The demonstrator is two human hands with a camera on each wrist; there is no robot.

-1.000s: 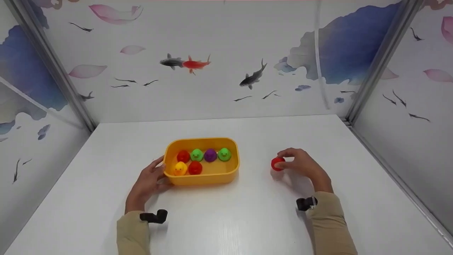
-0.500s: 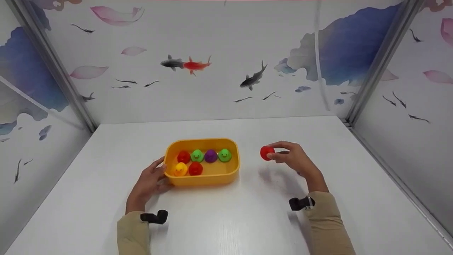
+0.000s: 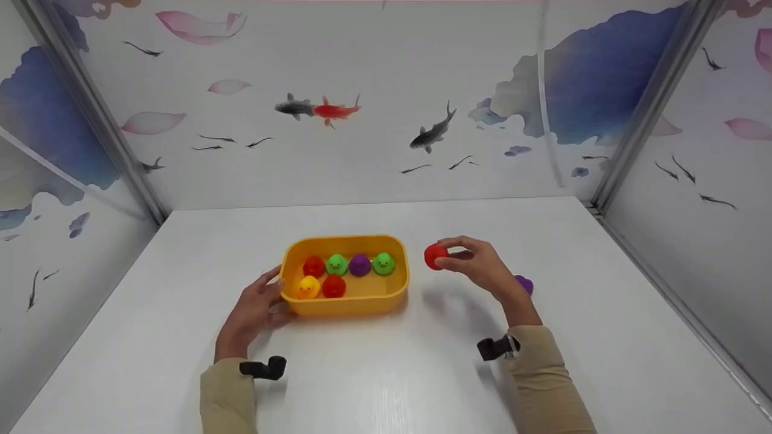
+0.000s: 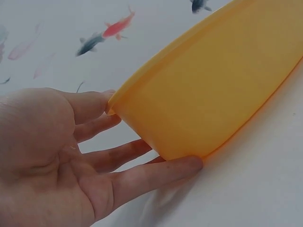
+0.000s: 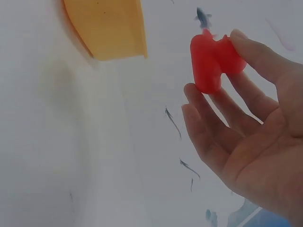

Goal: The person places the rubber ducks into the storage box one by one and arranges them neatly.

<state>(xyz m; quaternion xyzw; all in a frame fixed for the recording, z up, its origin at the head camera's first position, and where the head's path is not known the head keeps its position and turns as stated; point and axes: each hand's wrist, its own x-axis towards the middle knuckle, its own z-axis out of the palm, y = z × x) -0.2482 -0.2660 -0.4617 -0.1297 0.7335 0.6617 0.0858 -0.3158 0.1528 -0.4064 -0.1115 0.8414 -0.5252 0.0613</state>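
Observation:
My right hand point(image 3: 473, 265) pinches a red toy duck point(image 5: 207, 64) between thumb and fingertips. It holds the duck above the table, a short way right of a yellow plastic bin point(image 3: 356, 307). Against the bin's left end rests my left hand point(image 3: 253, 310). In the left wrist view, its extended fingers point(image 4: 156, 177) touch the rim, side wall and lower edge. Inside the bin sit two green ducks point(image 3: 383, 263), a yellow duck point(image 3: 308, 288), two red toys point(image 3: 333, 287) and a purple one point(image 3: 360, 265).
A purple toy point(image 3: 524, 284) lies on the white table point(image 3: 374, 374), partly hidden behind my right wrist. Printed panels with fish and petals point(image 3: 374, 163) enclose the table at the back and both sides.
My right hand has lifted the red duck off the table and carried it left toward the bin. The purple toy has come into view behind the wrist. My left hand stays put.

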